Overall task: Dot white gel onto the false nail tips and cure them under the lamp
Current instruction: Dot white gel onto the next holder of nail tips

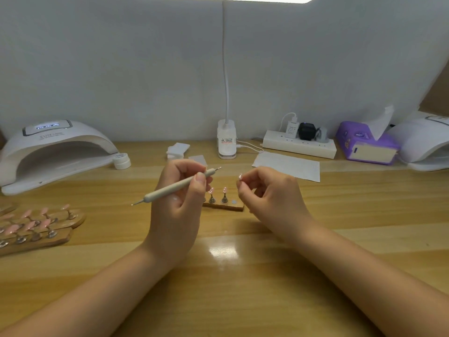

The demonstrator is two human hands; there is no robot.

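Pink nail tip [240, 176] pinched between the thumb and fingertips of my right hand [269, 198], held up off the desk just right of the little wooden stand [224, 206], fingers curled in tight around it. My left hand [178, 203] has the dotting tool [178, 186], a pale grey stick with a metal point at each end, gripped between thumb and curled fingers and lying at a slant, one tip aimed up toward the right hand, the other sticking out to the lower left. The two hands are near each other but not touching. On the stand between them there are two more pink tips [211, 190] sitting upright on small metal holders, plus a bare round spot at the right end of the stand. The curing lamp [52, 152] is at the far left of the wooden desk [243, 276], white, display lit, with a small white gel pot [121, 161] right beside its opening. Down at the left edge there are more wooden strips loaded with pink tips [34, 226]. Further back: a clip desk light [226, 139], some white wipes [177, 150], a sheet of paper [288, 166], a power strip [300, 144] with chargers plugged in, a purple tissue pack [364, 144] and a second white lamp [424, 142] at the far right
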